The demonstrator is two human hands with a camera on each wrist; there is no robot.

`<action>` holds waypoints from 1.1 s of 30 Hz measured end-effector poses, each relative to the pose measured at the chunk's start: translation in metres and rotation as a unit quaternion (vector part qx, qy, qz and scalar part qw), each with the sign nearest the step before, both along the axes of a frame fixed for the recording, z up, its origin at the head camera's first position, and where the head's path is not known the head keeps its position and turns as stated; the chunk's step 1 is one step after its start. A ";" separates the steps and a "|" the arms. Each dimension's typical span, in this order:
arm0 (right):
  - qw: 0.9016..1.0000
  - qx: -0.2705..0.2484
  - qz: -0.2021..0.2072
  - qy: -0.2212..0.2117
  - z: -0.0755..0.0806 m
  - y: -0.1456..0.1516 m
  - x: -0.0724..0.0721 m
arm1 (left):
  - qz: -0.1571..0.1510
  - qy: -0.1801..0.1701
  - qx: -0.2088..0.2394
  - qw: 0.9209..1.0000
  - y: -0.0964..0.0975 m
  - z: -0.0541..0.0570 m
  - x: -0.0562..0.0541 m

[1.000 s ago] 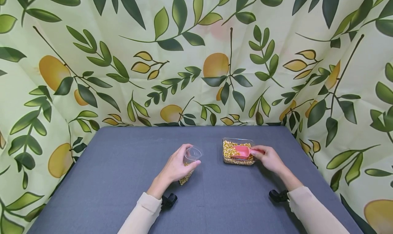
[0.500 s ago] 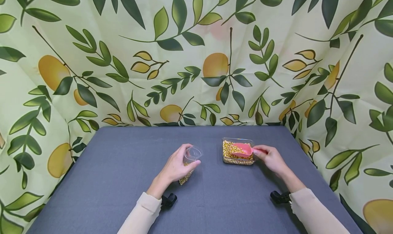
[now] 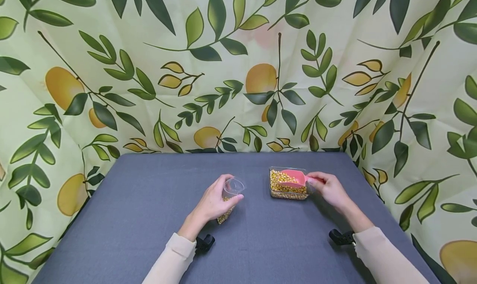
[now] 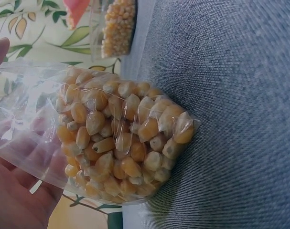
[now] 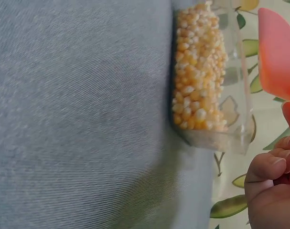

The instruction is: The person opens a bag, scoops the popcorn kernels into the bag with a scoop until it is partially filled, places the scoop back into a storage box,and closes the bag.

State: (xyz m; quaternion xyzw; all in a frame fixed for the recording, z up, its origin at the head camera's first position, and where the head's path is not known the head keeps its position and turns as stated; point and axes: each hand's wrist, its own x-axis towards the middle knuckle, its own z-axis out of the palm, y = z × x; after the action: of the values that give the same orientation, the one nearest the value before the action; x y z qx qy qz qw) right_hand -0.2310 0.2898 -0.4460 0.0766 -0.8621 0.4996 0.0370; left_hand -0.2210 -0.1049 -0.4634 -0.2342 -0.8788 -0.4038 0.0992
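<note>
My left hand [image 3: 213, 201] grips a clear plastic bag [image 4: 25, 129] around its upper part, with the mouth held round and open. Corn kernels [image 4: 121, 138] fill the lower part of the bag, whose bottom rests on the table. My right hand [image 3: 329, 189] pinches the handle of a pink scoop [image 3: 296, 178] with kernels in it. In the right wrist view the scoop [image 5: 277, 55] hangs above the rim of a clear rectangular container [image 5: 216, 139]. More kernels [image 5: 197, 71] lie inside that container, which stands to the right of the bag.
A grey-blue cloth covers the table [image 3: 149, 193]. Behind it and at both sides hangs a curtain [image 3: 223, 68] printed with leaves and fruit. The bag and the container stand apart, with bare cloth between them.
My right hand has raised the pink scoop out of the kernels, up and slightly right, to above the container. The left hand and the bag have stayed in place.
</note>
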 end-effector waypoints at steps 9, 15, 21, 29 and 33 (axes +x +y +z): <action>1.000 -0.005 0.012 -0.017 0.022 -0.009 0.002 | -0.002 0.001 -0.002 1.000 0.000 0.001 0.000; 0.999 -0.001 0.029 -0.012 0.030 -0.017 0.001 | -0.005 0.002 0.000 1.000 0.000 0.001 0.000; 0.999 -0.002 0.053 -0.008 0.031 -0.025 -0.001 | -0.003 0.003 0.001 1.000 -0.001 0.001 0.000; 0.998 -0.014 0.065 -0.020 0.037 -0.037 -0.001 | -0.005 0.002 -0.001 1.000 -0.001 0.002 0.000; 0.997 0.000 0.077 -0.002 0.038 -0.042 -0.002 | -0.004 -0.003 -0.002 1.000 -0.001 0.002 0.000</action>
State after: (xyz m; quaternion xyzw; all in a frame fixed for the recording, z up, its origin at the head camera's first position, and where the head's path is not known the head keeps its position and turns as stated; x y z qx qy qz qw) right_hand -0.2334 0.2473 -0.4079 0.1418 -0.8534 0.5015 -0.0030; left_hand -0.2206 -0.1056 -0.4615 -0.2370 -0.8789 -0.4032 0.0940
